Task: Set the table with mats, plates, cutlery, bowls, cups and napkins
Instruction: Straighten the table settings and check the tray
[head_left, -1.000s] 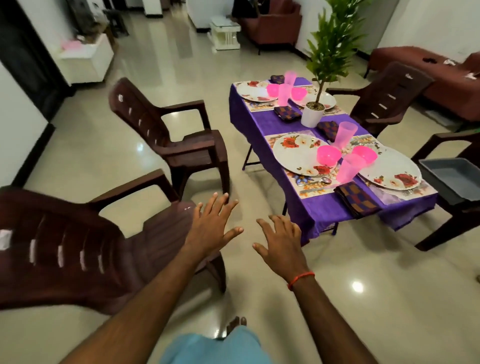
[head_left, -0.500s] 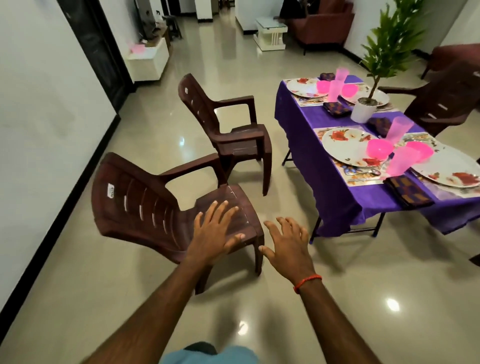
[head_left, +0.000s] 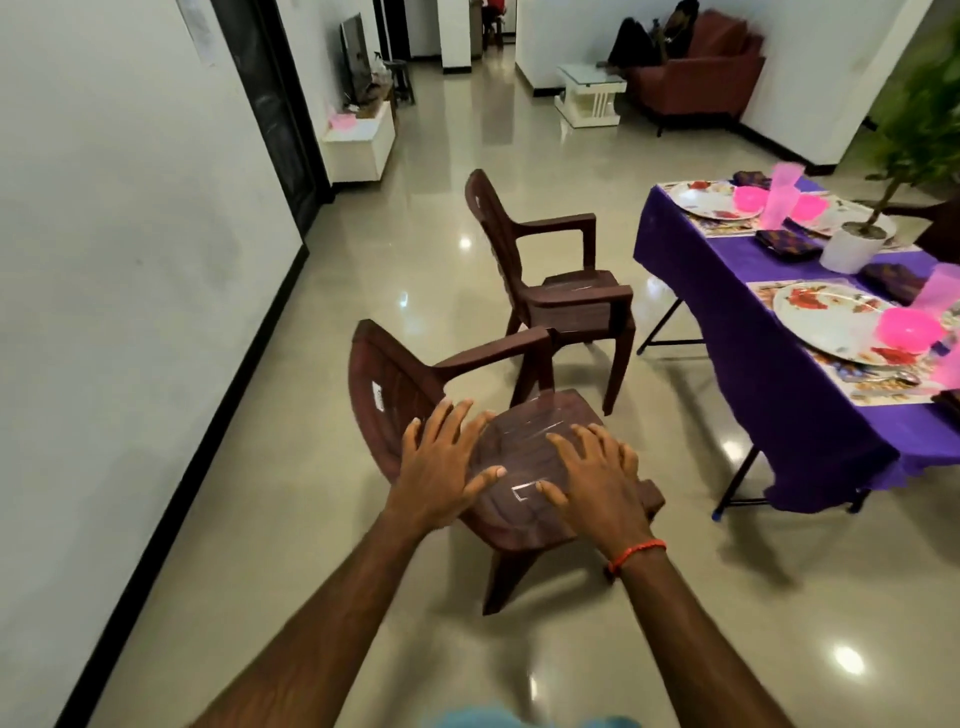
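Over the seat of the near chair (head_left: 524, 426), both hands are held palm down with every finger spread wide and nothing pinched or gripped. The left hand (head_left: 441, 470) is toward the backrest, the right hand (head_left: 597, 480) toward the seat's front edge. From above it is hard to tell whether the palms rest on the plastic or hover just off it. This brown armchair has its back to the wall on the left and its seat opening rightward. A second chair (head_left: 563, 296) of the same kind stands beyond it, facing the same way.

The task's things lie to the right of the hands and well apart from them, so the right hand is the nearer one. There the table (head_left: 779, 405), under a purple cloth, runs with its long axis away from the person, one long side facing the two chairs. Its nearest place has a patterned mat (head_left: 761, 293) under a flowered plate (head_left: 826, 317), with a pink bowl (head_left: 909, 325) sitting on the plate. Farther along stand a pink cup (head_left: 779, 200), a dark folded napkin (head_left: 784, 244) and a white pot (head_left: 852, 249) holding a plant. Judged from this, the setting is close to done. Any next move toward the table would mean turning and reaching right, perhaps drawing the chair in along that line.
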